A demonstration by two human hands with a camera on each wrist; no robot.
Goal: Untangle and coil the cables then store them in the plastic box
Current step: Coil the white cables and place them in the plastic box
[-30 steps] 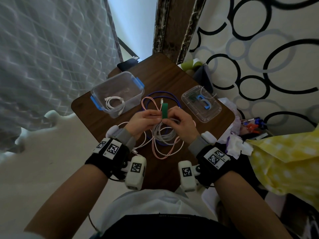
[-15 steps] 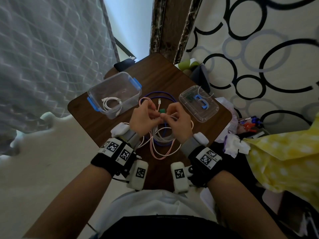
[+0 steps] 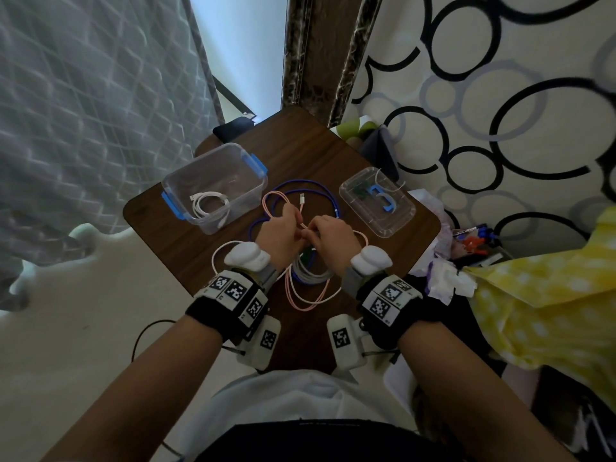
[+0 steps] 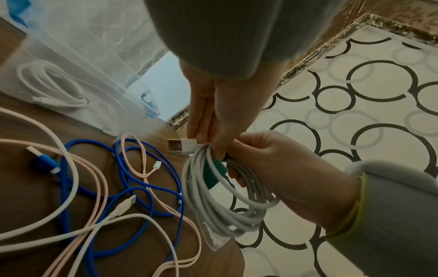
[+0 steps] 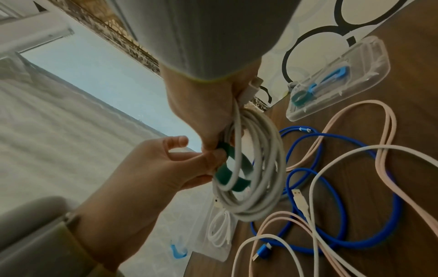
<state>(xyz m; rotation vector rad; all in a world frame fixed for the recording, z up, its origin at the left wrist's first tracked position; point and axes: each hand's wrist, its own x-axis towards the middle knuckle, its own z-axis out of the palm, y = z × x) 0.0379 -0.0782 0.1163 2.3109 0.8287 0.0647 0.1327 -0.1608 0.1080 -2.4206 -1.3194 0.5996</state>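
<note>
A grey-white cable coil (image 4: 225, 206) hangs between both hands above the brown table (image 3: 333, 155). My right hand (image 5: 208, 112) grips the coil's top, its USB plug (image 4: 180, 148) sticking out. My left hand (image 5: 201, 159) pinches a green strap (image 5: 227, 174) that loops round the coil. In the head view the hands (image 3: 305, 230) meet over the coil (image 3: 308, 271). Loose blue (image 3: 330, 198), pink (image 3: 300, 295) and white (image 3: 220, 251) cables lie tangled on the table. The clear plastic box (image 3: 233, 165) at the left holds one white coiled cable (image 3: 210, 203).
The box's clear lid (image 3: 396, 225) lies at the right with a blue strap (image 3: 383, 198) and a green one on it. A dark phone (image 3: 233, 128) sits at the far edge. Yellow dotted cloth (image 3: 533, 295) and clutter crowd the right side.
The green strap stood upright between the hands a second ago; now it is bent down round the coil, mostly hidden under the hands. The hands have drawn closer together.
</note>
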